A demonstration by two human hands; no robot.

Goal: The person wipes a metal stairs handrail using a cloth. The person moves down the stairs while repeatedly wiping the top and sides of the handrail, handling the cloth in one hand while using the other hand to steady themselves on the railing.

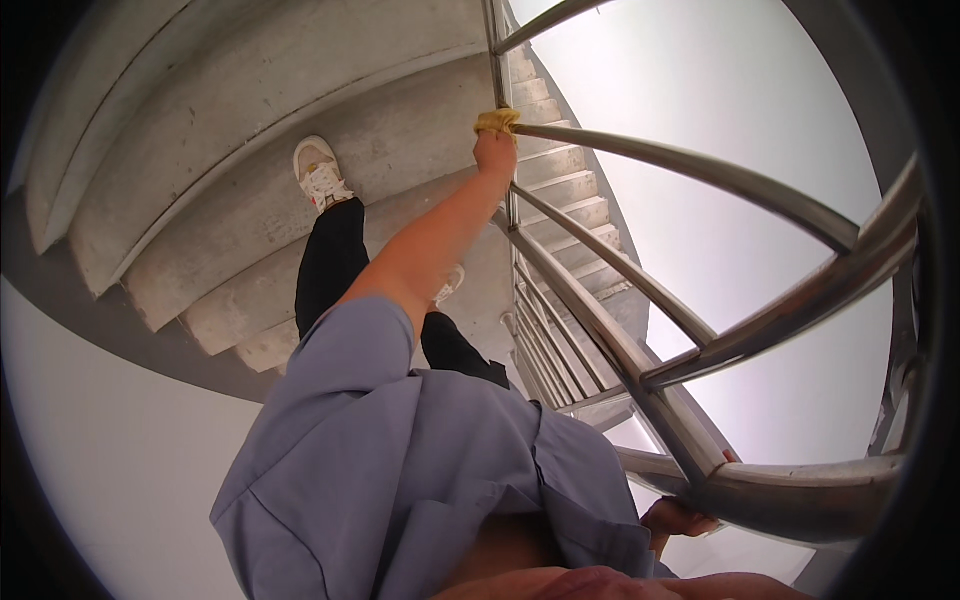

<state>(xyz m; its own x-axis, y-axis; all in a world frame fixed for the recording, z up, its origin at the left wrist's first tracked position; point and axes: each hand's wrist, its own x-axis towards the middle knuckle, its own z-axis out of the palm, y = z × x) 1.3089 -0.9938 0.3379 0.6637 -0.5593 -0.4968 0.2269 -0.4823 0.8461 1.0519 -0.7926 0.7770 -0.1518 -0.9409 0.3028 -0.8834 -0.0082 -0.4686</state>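
Note:
My left hand (496, 154) reaches forward, closed around a yellow cloth (496, 121). The cloth is wrapped against a metal baluster (497, 75) of the stair railing, where a sloping bar (675, 159) meets it. Down at the lower right, my right hand (675, 517) grips the thick stainless steel handrail (795, 499). Most of that hand is hidden behind the rail, and a fingertip shows above it.
Curved concrete steps (247, 217) rise on the left, with my white shoe (319, 172) on one tread. Another flight (566, 180) shows through the railing. Slanted rails (600, 300) run close along my right. White walls (750, 90) enclose the stairwell.

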